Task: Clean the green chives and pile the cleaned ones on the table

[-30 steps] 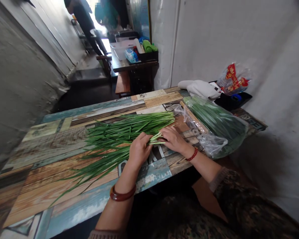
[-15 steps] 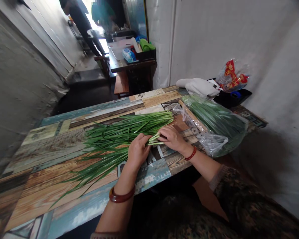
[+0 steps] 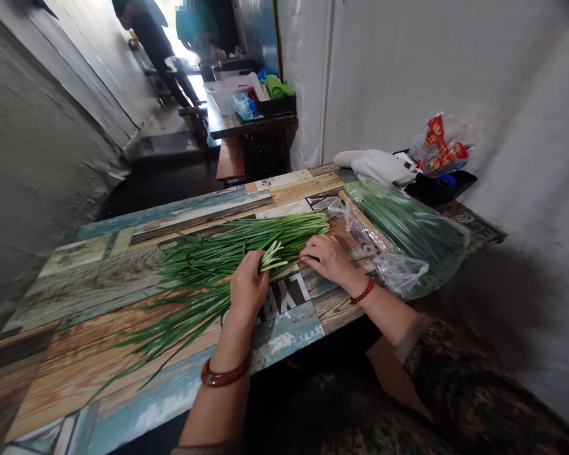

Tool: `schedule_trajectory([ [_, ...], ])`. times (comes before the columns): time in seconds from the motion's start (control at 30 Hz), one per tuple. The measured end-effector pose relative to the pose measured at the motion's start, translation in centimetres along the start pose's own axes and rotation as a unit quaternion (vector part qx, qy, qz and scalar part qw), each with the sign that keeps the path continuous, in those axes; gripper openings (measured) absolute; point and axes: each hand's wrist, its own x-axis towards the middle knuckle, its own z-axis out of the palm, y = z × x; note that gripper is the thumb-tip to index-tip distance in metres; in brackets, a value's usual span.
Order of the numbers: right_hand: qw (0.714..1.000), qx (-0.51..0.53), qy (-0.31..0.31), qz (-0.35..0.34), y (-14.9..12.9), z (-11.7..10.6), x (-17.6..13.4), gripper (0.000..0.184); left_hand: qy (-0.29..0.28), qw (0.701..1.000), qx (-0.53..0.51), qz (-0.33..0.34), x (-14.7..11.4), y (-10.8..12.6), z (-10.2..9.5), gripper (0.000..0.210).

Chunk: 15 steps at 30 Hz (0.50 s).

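Note:
My left hand (image 3: 249,287) is wrapped round a small bunch of garlic chives (image 3: 271,258), its pale stem ends poking out past the thumb. The long green leaves of that bunch trail down the table to the left. Behind it lies a larger pile of garlic chives (image 3: 246,237), stem ends to the right. By the stem side of the pile is my right hand (image 3: 329,258), fingers curled and pinched together. What they hold, if anything, is hidden. The two hands are apart.
More chives fill a clear plastic bag (image 3: 412,227) on the right, with a wooden stick (image 3: 367,221) along it. A white cloth item (image 3: 379,165) and a red-printed bag (image 3: 440,148) sit behind. Two people stand beyond a far table (image 3: 232,128). The wood-patterned table (image 3: 99,303) spreads left.
My left hand has moved left with its bunch, away from my right hand. My right hand no longer touches the stem ends of that bunch and stays near the same spot.

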Motion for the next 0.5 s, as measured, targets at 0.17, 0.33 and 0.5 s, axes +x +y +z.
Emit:
schedule_trajectory([
  [0.17, 0.999, -0.036, -0.032, 0.012, -0.23, -0.25, -0.05, 0.010, 0.009, 0.999, 0.026, -0.016, -0.18, 0.27, 0.20, 0.017],
  [0.33, 0.999, -0.032, -0.041, -0.001, -0.47, -0.54, -0.18, 0.010, 0.019, 0.999, 0.020, -0.031, -0.11, 0.45, 0.03, 0.013],
  [0.5, 0.998, -0.056, -0.039, 0.008, -0.39, -0.26, -0.21, 0.010, 0.037, 0.999, -0.013, -0.032, -0.18, 0.30, 0.08, 0.014],
])
